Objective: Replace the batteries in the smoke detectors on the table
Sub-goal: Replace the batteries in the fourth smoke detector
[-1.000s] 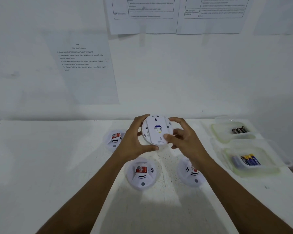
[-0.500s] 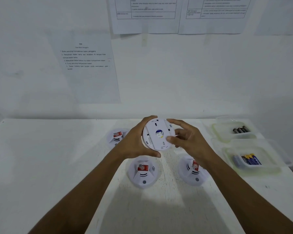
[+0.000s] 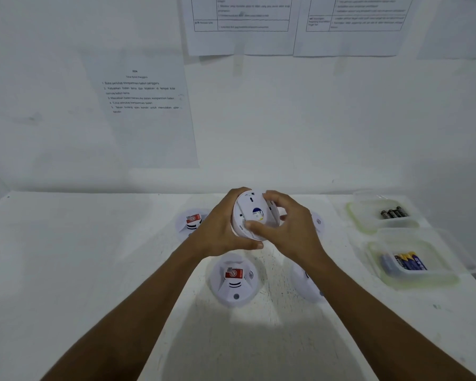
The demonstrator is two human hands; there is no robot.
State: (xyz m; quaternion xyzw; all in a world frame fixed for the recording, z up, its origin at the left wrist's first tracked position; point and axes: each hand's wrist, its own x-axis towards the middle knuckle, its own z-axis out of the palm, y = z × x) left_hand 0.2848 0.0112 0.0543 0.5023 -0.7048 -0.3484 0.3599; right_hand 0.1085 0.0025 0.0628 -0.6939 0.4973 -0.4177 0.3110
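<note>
A printed sheet hangs on the wall at ten o'clock from the hands. On the white desk, a red-labelled detector lies at nine o'clock from the held one, just beside the left wrist.

The left hand grasps the held detector by its left rim, fingers curled over the top edge and thumb under the lower edge. The held detector is raised above the middle of the desk and tilted, its back and round blue sticker facing the camera. At six o'clock below it, a front detector lies face up.

The right hand grips the right rim, thumb pressed on the back and fingers curled over the top. Two more detectors are partly hidden by this arm: one at three o'clock, another at five.

Further right, a far tub holds dark batteries. A near tub at four o'clock holds blue batteries.
</note>
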